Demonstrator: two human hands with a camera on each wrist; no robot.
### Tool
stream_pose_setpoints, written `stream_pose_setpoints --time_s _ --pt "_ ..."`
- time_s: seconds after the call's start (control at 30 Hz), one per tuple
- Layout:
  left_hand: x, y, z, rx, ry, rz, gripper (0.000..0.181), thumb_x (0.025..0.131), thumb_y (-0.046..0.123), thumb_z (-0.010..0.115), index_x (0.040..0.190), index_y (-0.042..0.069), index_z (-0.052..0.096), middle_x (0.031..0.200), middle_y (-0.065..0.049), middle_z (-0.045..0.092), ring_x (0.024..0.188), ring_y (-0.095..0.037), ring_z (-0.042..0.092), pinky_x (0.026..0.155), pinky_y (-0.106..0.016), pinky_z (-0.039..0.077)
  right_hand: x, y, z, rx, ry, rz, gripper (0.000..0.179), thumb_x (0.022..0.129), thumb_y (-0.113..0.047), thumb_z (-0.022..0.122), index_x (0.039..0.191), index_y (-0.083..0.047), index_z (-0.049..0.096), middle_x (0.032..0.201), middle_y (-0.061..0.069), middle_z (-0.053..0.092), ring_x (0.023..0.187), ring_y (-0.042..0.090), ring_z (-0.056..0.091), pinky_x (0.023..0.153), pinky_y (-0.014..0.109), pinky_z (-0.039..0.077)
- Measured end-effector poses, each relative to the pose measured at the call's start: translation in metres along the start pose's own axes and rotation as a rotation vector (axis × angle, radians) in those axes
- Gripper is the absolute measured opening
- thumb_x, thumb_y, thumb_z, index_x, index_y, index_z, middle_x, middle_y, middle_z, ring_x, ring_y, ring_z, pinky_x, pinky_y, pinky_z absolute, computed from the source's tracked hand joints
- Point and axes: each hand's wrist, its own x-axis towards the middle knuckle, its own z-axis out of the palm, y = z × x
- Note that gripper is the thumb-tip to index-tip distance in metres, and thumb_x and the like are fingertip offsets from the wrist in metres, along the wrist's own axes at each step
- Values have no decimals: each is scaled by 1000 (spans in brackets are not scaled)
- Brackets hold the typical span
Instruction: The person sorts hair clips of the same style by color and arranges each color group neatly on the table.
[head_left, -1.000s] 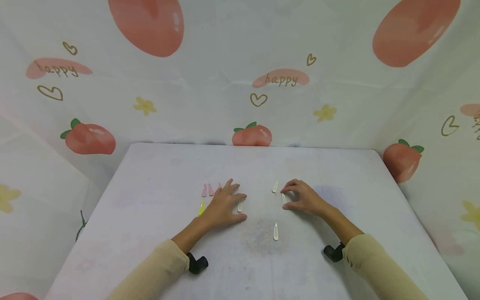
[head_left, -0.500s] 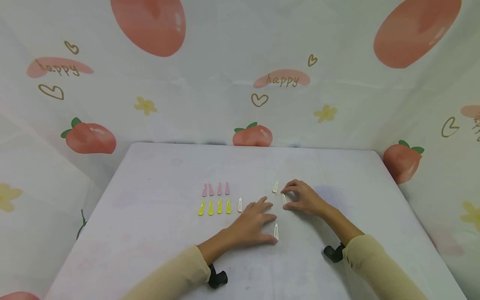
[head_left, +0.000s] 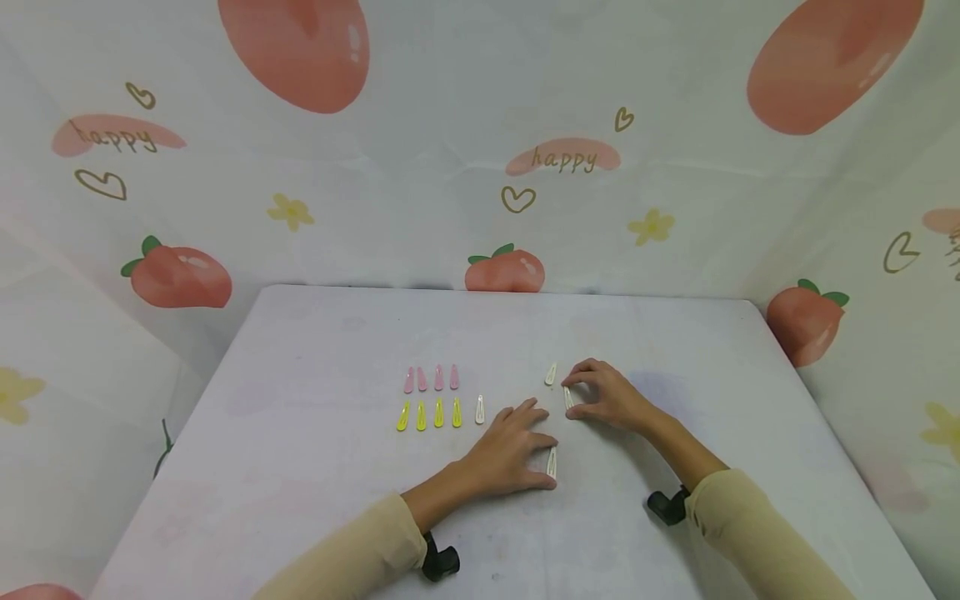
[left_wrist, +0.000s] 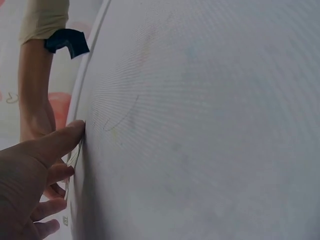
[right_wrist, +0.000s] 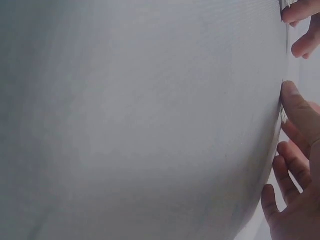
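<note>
Near the middle of the table, my left hand (head_left: 510,454) has its thumb and index finger at the two ends of a white snap hair clip (head_left: 552,463), pinching it lengthwise. In the left wrist view that hair clip (left_wrist: 76,154) shows as a thin edge between thumb and finger. Farther back and to the right, my right hand (head_left: 611,398) pinches a second white hair clip (head_left: 567,399) in the same way; its end is partly visible in the right wrist view. Another white hair clip (head_left: 551,374) lies just left of the right fingertips.
Left of the hands, several pink hair clips (head_left: 438,377) lie in a row. In front of them runs a row of several yellow hair clips (head_left: 438,413), with one white hair clip (head_left: 480,410) at its right end. The white table (head_left: 322,358) meets a printed cloth backdrop (head_left: 420,167).
My left hand has moved right and toward me, away from the rows of clips, and its thumb and index finger have closed on the near white hair clip. My right hand stays put.
</note>
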Motion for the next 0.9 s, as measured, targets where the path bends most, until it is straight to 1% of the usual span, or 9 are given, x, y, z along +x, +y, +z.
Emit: stream_pose_setpoints --time_s 0.13,0.2,0.33,0.5,0.6,0.7,0.9 --pt "-1 -3 -4 16 16 5 50 82 54 75 119 20 74 142 -9 54 145 -31 32 110 -51 35 1 0 0 -6 2 -1 43 75 -22 88 112 -7 73 119 12 60 118 37 53 102 58 40" --pt "-1 -7 -8 20 25 -7 50 83 53 75 120 19 74 143 -9 53 146 -31 31 111 -51 34 1 0 0 -9 2 -4 43 75 -22 88 112 -6 73 119 12 60 117 37 53 102 58 40" --pt "-1 -20 -17 7 35 -69 50 85 50 74 123 17 72 145 -10 52 147 -30 28 113 -52 31 1 -1 0 -16 2 -9 44 74 -22 88 112 -6 73 118 13 60 116 36 54 102 58 40" --pt "-2 -40 -27 -21 56 -138 49 85 46 75 123 14 72 144 -13 52 146 -33 29 111 -55 31 1 -2 0 -18 2 9 43 73 -22 89 111 -6 74 117 12 61 116 36 54 103 57 40" --pt "-3 -51 -29 -37 62 -158 48 84 43 77 120 13 73 142 -15 53 145 -36 31 110 -58 32 1 -2 0 -17 4 8 43 73 -22 89 111 -6 74 117 12 61 116 36 54 103 56 40" --pt "-6 -59 -29 -31 56 -177 47 83 42 77 120 13 73 142 -16 51 145 -36 30 110 -60 31 1 -1 1 -16 8 -8 43 73 -21 89 111 -6 74 117 12 61 116 36 54 102 56 41" --pt "-10 -67 -31 -22 52 -191 49 83 42 78 122 13 72 144 -17 50 146 -37 28 111 -63 28 0 0 1 -12 9 -20 44 74 -21 88 112 -6 73 117 12 60 116 36 53 101 56 41"
